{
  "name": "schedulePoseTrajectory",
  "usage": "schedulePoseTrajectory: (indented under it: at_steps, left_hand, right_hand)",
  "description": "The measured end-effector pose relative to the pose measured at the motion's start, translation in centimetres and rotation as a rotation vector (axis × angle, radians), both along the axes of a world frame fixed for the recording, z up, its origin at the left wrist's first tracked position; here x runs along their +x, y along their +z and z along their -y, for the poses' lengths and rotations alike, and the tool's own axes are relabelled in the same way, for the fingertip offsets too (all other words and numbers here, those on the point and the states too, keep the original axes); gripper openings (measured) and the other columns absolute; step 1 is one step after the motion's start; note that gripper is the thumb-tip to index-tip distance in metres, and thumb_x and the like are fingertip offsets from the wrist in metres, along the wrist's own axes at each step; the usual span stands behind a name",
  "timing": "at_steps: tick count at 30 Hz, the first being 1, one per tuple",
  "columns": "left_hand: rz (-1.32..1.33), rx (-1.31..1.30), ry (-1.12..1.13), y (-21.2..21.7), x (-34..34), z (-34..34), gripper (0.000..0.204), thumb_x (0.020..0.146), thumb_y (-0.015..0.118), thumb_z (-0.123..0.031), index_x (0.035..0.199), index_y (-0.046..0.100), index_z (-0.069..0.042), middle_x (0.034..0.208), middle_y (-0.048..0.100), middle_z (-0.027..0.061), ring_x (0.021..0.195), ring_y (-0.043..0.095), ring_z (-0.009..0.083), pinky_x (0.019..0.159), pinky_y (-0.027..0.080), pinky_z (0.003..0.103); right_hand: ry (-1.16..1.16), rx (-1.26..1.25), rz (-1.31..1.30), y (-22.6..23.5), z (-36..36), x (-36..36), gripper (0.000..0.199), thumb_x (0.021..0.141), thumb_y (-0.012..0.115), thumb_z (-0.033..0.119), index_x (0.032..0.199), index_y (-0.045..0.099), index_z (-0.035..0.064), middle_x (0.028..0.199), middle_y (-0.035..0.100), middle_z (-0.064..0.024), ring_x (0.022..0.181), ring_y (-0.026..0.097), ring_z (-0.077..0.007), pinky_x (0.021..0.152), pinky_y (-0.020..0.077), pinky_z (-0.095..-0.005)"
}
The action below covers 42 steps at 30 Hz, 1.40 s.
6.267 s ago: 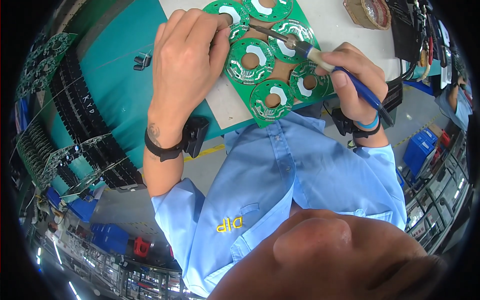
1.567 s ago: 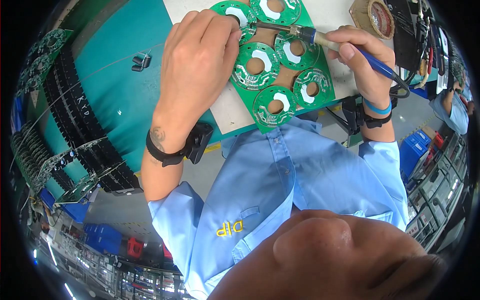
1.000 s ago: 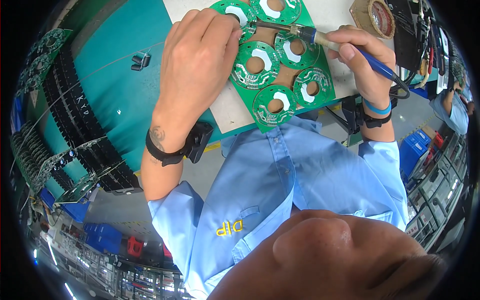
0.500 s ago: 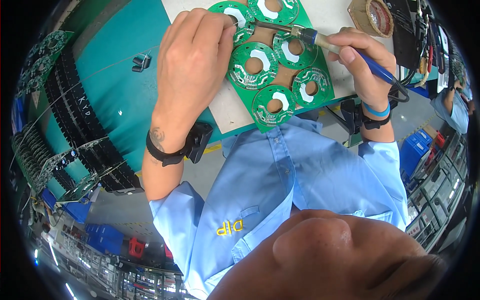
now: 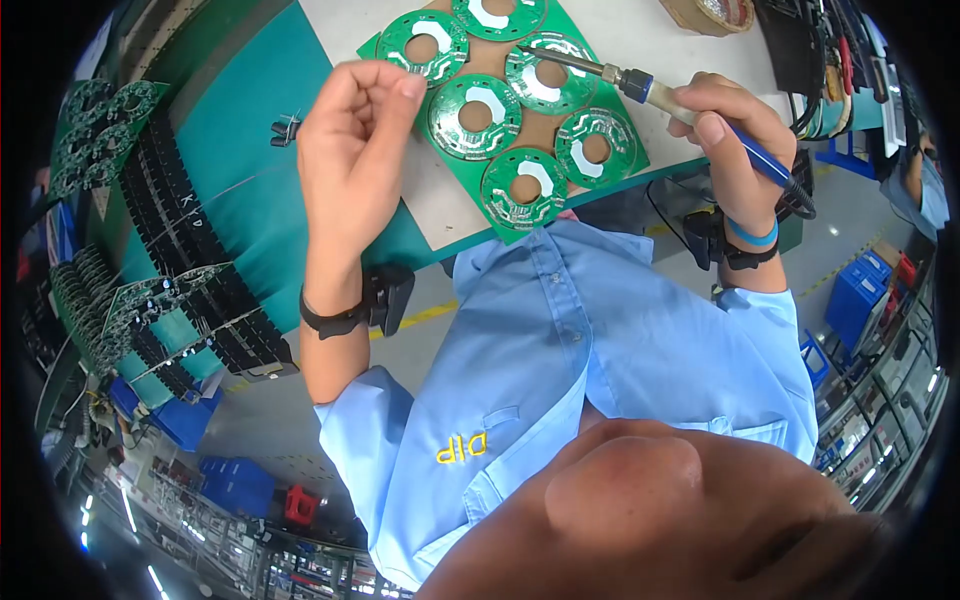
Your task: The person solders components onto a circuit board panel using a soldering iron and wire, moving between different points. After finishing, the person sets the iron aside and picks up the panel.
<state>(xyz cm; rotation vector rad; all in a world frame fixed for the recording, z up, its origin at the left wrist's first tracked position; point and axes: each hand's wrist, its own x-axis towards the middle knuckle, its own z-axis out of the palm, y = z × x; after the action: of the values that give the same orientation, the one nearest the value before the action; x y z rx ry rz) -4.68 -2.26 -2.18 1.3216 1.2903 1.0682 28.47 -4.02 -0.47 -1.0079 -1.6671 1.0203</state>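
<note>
In my right hand (image 5: 735, 140) is a soldering iron (image 5: 648, 90), its blue and white handle gripped between thumb and fingers. The iron's thin tip points left, over the upper middle of a green circuit board panel (image 5: 505, 222) with several round boards, each with a centre hole and white patch. Left of the panel, my left hand (image 5: 355, 150) is closed, thumb and forefinger pinched together. A thin solder wire (image 5: 245, 182) runs from the left into this hand; its end at the fingertips is too small to make out. The hand is close to the upper-left round board (image 5: 422, 48).
Small black cylindrical components (image 5: 285, 130) lie on the green mat (image 5: 250, 90) left of my left hand. Black slotted racks (image 5: 190, 245) with upright circuit boards (image 5: 85, 300) stand further left. A brown round container (image 5: 705, 15) sits at the far right, near tools and cables (image 5: 850, 80).
My left hand has drawn back from the upper-left board, toward me. The iron's tip has come away from that board and now sits over the boards further right. The view has shifted slightly.
</note>
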Motion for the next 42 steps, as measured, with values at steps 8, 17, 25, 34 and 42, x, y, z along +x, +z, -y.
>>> schedulePoseTrajectory:
  at_steps: [8,17,25,34,42]
  left_hand:
    - [-0.665,0.227,-0.131,3.2,0.2,-2.5,0.016,0.099,0.076,-0.015,0.103,0.071,-0.001,0.087,0.072,0.0060,0.070,0.062,0.0136,0.063,0.048,0.029]
    - [-0.637,0.129,-0.175,1.1,-0.6,-5.2,0.017,0.101,0.075,-0.017,0.109,0.072,-0.003,0.084,0.066,0.0007,0.069,0.051,0.0062,0.064,0.045,0.025]
    - [-0.627,0.496,-0.193,0.3,-0.4,-5.1,0.009,0.101,0.073,-0.008,0.107,0.073,-0.002,0.097,0.072,0.0051,0.077,0.064,0.0161,0.068,0.051,0.030]
    - [-0.759,0.561,-0.269,0.2,-1.0,-5.1,0.009,0.097,0.073,-0.005,0.105,0.075,-0.003,0.101,0.073,0.0066,0.092,0.067,0.0259,0.084,0.053,0.036]
    - [-0.707,0.507,-0.268,0.1,-0.5,-5.0,0.009,0.096,0.074,-0.004,0.105,0.075,-0.004,0.100,0.073,0.0065,0.093,0.067,0.0264,0.085,0.052,0.037]
  right_hand:
    - [-0.015,-0.064,-0.029,-0.1,0.1,-0.5,0.020,0.100,0.071,0.005,0.117,0.075,-0.0036,0.095,0.074,-0.0081,0.082,0.065,-0.0121,0.071,0.0500,-0.0254]
    - [0.047,0.030,0.111,-0.4,0.2,1.6,0.025,0.101,0.069,0.009,0.120,0.070,-0.0066,0.115,0.071,-0.0175,0.091,0.068,-0.0218,0.080,0.0534,-0.0301]
    - [-0.686,0.097,0.469,-3.3,3.3,3.7,0.031,0.105,0.062,0.015,0.126,0.068,-0.0065,0.118,0.071,-0.0202,0.095,0.067,-0.0249,0.085,0.0528,-0.0345]
    - [0.011,0.416,0.152,-0.3,-0.5,1.3,0.026,0.098,0.073,0.014,0.117,0.072,-0.0040,0.100,0.074,-0.0166,0.085,0.066,-0.0221,0.075,0.0529,-0.0369]
    - [0.203,0.408,0.317,0.6,-1.9,-2.5,0.019,0.089,0.077,0.009,0.104,0.074,-0.0035,0.092,0.071,-0.0166,0.077,0.062,-0.0307,0.069,0.0511,-0.0409]
